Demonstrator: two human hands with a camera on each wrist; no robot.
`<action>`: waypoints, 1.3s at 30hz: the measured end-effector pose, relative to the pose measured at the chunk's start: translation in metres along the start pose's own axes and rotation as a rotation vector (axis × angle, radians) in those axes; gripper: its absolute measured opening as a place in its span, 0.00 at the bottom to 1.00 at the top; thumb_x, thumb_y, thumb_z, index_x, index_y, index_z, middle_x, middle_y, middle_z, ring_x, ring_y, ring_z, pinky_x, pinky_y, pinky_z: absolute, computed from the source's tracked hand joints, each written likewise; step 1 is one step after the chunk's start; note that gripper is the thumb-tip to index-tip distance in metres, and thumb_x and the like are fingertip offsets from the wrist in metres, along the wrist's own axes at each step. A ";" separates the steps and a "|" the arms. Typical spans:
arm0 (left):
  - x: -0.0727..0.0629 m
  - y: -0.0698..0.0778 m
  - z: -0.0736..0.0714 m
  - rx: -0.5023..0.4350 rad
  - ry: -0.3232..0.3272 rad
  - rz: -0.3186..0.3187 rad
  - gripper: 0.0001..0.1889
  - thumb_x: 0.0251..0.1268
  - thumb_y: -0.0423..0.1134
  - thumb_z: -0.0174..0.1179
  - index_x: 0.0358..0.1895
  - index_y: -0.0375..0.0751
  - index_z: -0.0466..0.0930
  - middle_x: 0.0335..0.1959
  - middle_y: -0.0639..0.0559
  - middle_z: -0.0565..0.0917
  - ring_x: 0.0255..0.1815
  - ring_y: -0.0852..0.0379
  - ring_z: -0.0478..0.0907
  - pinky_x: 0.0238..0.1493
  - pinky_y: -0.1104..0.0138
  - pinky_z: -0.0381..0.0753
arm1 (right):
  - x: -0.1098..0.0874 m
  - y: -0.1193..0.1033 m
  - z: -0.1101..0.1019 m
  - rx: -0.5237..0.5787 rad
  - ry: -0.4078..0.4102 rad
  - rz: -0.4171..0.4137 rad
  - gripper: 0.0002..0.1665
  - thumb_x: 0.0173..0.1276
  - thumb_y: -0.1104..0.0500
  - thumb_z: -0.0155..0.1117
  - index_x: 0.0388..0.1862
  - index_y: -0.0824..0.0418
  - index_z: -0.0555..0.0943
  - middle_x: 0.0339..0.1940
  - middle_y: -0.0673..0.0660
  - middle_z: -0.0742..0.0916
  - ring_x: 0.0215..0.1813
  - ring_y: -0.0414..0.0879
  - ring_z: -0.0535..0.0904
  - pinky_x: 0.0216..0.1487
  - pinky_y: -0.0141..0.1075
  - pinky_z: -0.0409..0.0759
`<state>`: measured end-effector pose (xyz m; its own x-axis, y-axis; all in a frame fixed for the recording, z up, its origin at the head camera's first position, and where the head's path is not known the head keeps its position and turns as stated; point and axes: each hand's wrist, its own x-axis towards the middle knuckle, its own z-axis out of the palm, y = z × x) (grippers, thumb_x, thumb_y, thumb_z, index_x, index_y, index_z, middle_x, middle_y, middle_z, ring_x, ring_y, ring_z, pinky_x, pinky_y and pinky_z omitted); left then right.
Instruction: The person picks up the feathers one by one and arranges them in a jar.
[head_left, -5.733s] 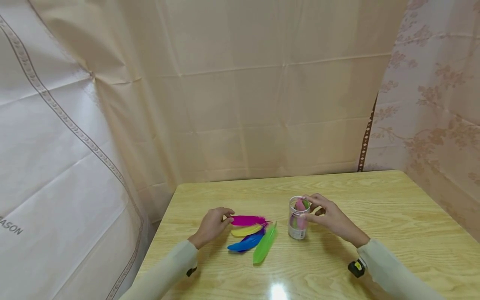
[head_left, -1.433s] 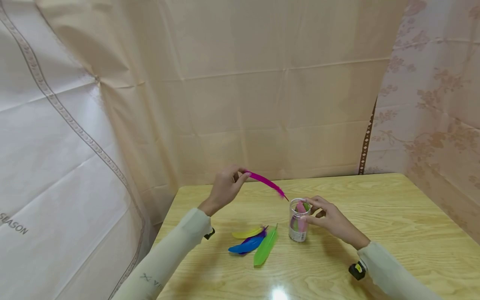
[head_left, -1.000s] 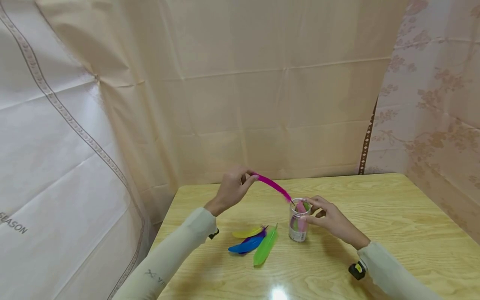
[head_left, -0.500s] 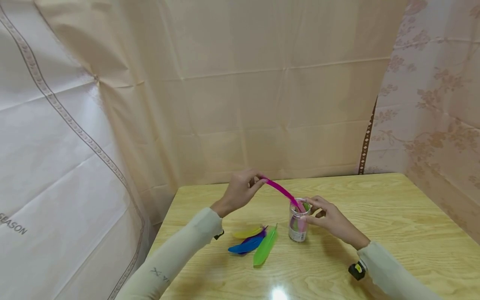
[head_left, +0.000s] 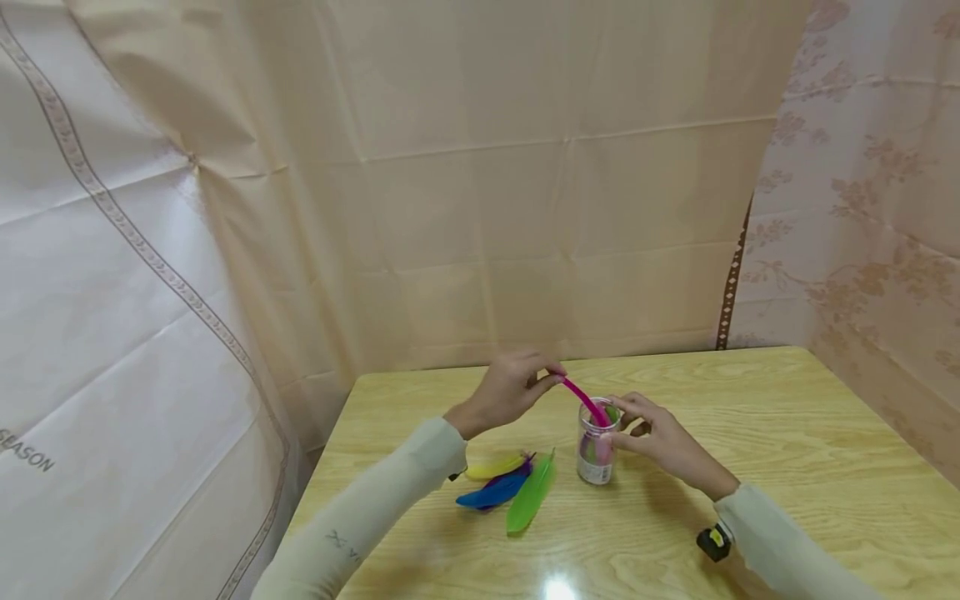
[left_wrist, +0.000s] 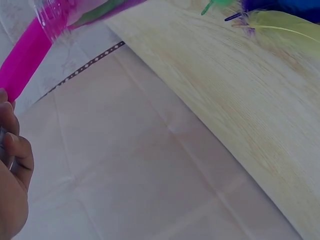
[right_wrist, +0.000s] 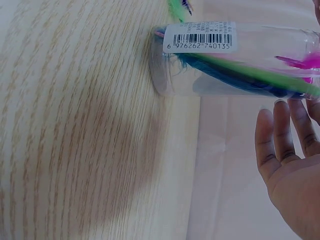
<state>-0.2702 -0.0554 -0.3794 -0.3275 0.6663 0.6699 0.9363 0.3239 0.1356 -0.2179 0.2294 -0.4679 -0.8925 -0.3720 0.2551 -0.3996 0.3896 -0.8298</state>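
Note:
A clear jar (head_left: 595, 472) with a barcode label (right_wrist: 200, 37) stands upright on the table, holding pink, green and dark blue feathers. My right hand (head_left: 663, 435) holds it near the rim, thumb on the near side and fingers on the far side. Above and left of the jar, my left hand (head_left: 512, 388) pinches a magenta feather (head_left: 581, 396) by its tip. The feather slants down through the jar's mouth, and its quill (right_wrist: 286, 59) shows inside through the wall. Left of the jar lie a green feather (head_left: 529, 498), a blue feather (head_left: 489, 496), a purple feather and a yellow feather (head_left: 491, 469).
The wooden table (head_left: 675, 375) ends at a back edge just behind the hands. A beige cloth (head_left: 487, 208) hangs behind it, with a white cloth (head_left: 97, 350) at the left and a floral cloth (head_left: 885, 208) at the right. Each wrist wears a small black device (head_left: 713, 542).
My left hand has lifted the magenta feather from the table, carried it right and lowered its quill end into the jar. My right hand and the jar have stayed in place.

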 end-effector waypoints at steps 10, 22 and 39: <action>0.006 0.005 0.017 0.017 -0.109 0.031 0.06 0.70 0.33 0.68 0.46 0.40 0.88 0.42 0.53 0.86 0.36 0.63 0.82 0.44 0.80 0.77 | 0.000 -0.001 -0.001 0.002 0.002 0.006 0.35 0.73 0.49 0.69 0.75 0.55 0.73 0.55 0.52 0.79 0.53 0.52 0.75 0.51 0.38 0.79; 0.010 0.009 0.032 0.102 -0.257 0.043 0.08 0.76 0.38 0.62 0.49 0.44 0.89 0.44 0.54 0.86 0.40 0.64 0.83 0.44 0.80 0.77 | -0.001 -0.002 -0.001 0.011 -0.004 0.006 0.32 0.74 0.49 0.69 0.74 0.52 0.74 0.56 0.52 0.80 0.53 0.53 0.75 0.50 0.39 0.79; 0.017 0.015 0.036 0.125 -0.415 0.007 0.10 0.76 0.39 0.62 0.53 0.45 0.90 0.43 0.55 0.86 0.36 0.68 0.80 0.40 0.82 0.74 | -0.001 -0.003 0.000 0.009 -0.008 -0.002 0.32 0.75 0.49 0.68 0.75 0.52 0.74 0.56 0.52 0.79 0.53 0.54 0.75 0.51 0.39 0.78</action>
<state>-0.2664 -0.0146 -0.3925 -0.3679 0.8741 0.3171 0.9247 0.3798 0.0256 -0.2163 0.2285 -0.4660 -0.8900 -0.3792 0.2531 -0.3996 0.3816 -0.8335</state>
